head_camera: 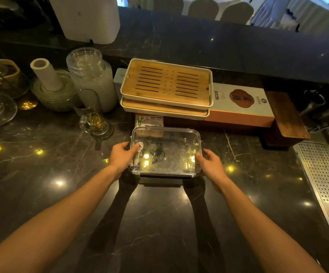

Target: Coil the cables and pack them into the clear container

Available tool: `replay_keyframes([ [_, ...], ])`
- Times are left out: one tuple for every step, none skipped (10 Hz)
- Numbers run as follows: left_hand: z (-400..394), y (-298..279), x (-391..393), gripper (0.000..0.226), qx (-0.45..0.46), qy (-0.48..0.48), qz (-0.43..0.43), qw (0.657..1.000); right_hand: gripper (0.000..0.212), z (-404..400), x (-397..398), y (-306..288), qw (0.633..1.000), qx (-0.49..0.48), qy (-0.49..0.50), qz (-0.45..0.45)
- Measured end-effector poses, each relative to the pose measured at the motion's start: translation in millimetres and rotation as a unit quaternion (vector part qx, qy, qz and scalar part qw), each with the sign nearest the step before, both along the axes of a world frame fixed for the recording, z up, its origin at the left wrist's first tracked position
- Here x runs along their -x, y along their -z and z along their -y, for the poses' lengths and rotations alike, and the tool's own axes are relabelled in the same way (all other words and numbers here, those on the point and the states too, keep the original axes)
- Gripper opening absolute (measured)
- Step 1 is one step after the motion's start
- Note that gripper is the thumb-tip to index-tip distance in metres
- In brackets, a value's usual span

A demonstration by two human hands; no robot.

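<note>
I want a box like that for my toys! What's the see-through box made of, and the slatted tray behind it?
The clear container looks like glossy see-through plastic: the cables show through it and lights glint on the lid. It could be glass. The slatted tray looks like matte bamboo or wood, tan with grain, set in a pale, probably plastic, rim.

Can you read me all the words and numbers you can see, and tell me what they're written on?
None can be read for sure.
Orange and white box behind the clear container: big characters on a brown patch, a small boxed label and a round logo, all too blurred to read.
Small card with green bamboo drawings: tiny print, too small to read.
Bamboo trays, the container and the cables inside: no writing visible.
</note>
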State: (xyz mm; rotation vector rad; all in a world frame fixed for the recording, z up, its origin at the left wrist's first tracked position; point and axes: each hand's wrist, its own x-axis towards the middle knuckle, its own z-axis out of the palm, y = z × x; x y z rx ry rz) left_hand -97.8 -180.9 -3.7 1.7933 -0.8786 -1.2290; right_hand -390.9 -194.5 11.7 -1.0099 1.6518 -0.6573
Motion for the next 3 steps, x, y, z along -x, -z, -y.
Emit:
replay_keyframes([
  [0.8,-2.3,-2.8,0.025,-0.023,0.03,0.032,0.999,0.049,2.4,0.4,-5.4,0.998,-0.01,-0.038,-0.042],
  [11.1,-26.3,-7.0,0.03,-0.047,0.117,0.11,0.986,0.048,13.2,-0.6,-29.0,0.976,-0.01,-0.146,-0.163],
  [14.4,-62.9,-6.3,0.029,-0.017,0.182,0.144,0.973,0.056,18.5,-2.8,-59.2,0.951,0.016,-0.195,-0.239],
])
